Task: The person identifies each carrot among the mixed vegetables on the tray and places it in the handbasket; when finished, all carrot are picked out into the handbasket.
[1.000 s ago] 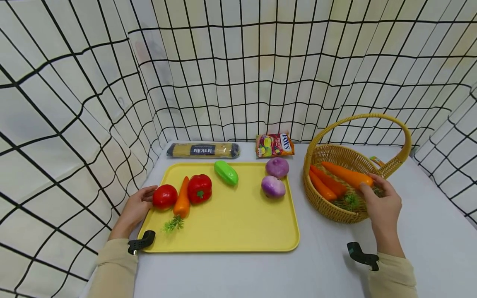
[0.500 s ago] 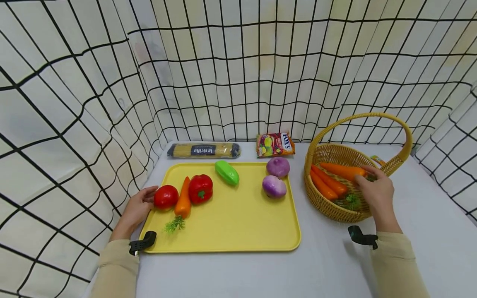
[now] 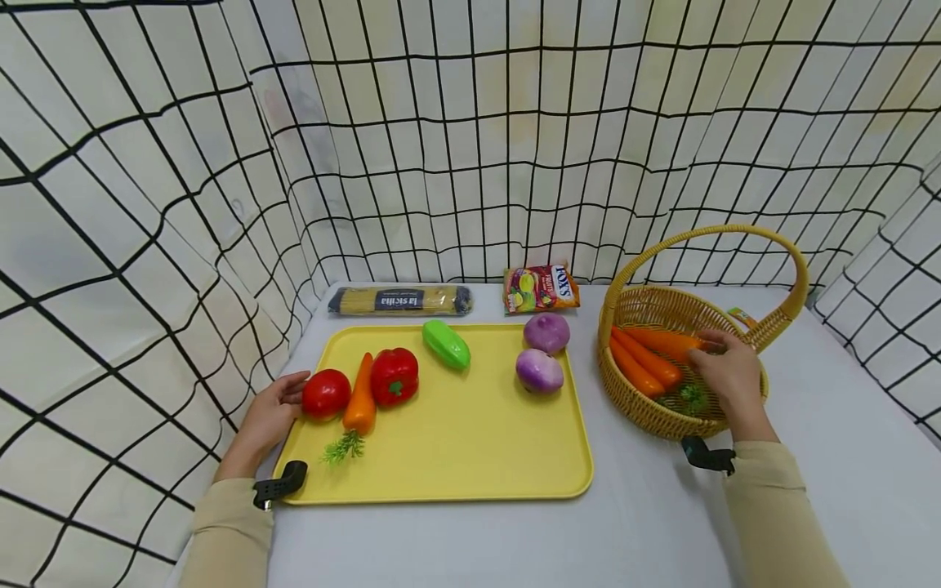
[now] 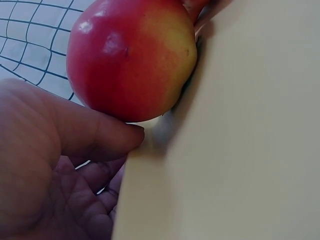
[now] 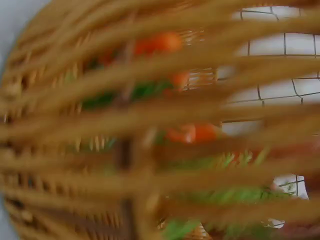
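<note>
In the head view my left hand (image 3: 270,416) is at the left edge of the yellow tray (image 3: 470,457), beside a round red fruit (image 3: 326,394). The left wrist view shows the thumb (image 4: 107,135) on the tray's rim, just below the fruit, which has a yellow patch. The other fingers curl past the edge, tips hidden. My right hand (image 3: 731,371) reaches into the wicker basket (image 3: 639,420) and holds a carrot (image 3: 662,341) by its leafy end. Two more carrots (image 3: 647,359) lie beside it. Wicker strands (image 5: 150,120) block most of the right wrist view.
On the tray lie a carrot (image 3: 360,400), a red bell pepper (image 3: 394,377), a green vegetable (image 3: 446,344) and two purple onions (image 3: 540,371). Behind it are a spaghetti pack (image 3: 400,300) and a sweets bag (image 3: 541,289). Black netting (image 3: 478,163) surrounds the table.
My right hand has moved left and deeper into the basket, and the carrot it holds has come down beside the other carrots. My left hand stays at the tray's edge.
</note>
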Available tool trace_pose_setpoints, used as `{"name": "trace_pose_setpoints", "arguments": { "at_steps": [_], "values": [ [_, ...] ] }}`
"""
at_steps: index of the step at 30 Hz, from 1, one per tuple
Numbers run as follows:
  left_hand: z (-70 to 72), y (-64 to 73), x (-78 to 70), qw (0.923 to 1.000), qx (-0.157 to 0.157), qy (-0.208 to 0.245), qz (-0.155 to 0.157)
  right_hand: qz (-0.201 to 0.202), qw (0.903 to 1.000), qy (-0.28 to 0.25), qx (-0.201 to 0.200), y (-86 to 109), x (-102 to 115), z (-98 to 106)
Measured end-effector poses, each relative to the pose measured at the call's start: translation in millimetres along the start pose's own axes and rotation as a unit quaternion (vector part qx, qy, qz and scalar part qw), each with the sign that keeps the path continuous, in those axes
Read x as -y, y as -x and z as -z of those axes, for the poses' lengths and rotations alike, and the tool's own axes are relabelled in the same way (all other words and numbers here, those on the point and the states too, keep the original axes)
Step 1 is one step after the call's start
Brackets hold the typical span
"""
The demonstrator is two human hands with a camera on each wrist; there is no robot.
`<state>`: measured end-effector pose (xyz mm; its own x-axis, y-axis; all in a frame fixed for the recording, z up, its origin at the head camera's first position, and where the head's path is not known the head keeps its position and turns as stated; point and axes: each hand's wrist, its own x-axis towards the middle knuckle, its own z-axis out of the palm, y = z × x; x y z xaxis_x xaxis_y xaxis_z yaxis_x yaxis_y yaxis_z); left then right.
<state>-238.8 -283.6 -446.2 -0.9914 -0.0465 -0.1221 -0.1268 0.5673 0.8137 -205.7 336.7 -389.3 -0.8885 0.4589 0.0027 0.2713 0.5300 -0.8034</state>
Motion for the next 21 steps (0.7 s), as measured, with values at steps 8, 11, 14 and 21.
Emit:
{"name": "trace_pose_setpoints", "arguments": {
  "at_steps": [8,11,14,21],
  "values": [
    [1.0,2.7,-0.5,0.9999,0.005,0.008,-0.005,0.001,0.9989,0.042,0.02,-0.9,-6.6,4.7],
    [1.0,2.4,-0.9,1.0,0.004,0.006,-0.006,0.008,0.9992,0.035,0.016,-0.2,-7.9,7.5],
    [0.9,1.8,-0.3,0.9999,0.003,0.009,-0.006,0.015,0.9997,0.018,0.008,2.0,-7.8,8.9],
    [2.1,2.0,0.3,0.9999,0.007,0.013,-0.004,0.021,0.9991,0.008,-0.036,10.8,-1.4,5.8]
  ]
}}
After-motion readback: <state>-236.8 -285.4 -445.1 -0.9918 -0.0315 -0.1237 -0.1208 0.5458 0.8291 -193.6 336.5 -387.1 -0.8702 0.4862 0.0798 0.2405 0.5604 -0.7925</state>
